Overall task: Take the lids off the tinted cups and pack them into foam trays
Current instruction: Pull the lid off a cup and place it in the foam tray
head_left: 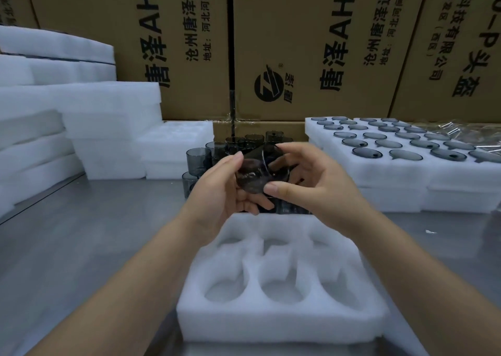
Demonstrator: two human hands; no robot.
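Left hand [225, 190] curls round a tinted cup [250, 178], held above the far edge of a foam tray [271, 326] on the bench [81, 233]. Right hand [311, 182] pinches the cup's other end between thumb and forefinger. More cups [199, 160] stand behind; loaded trays [393, 171] lie at right.

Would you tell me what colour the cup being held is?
The cup is smoky grey, seen in the head view.
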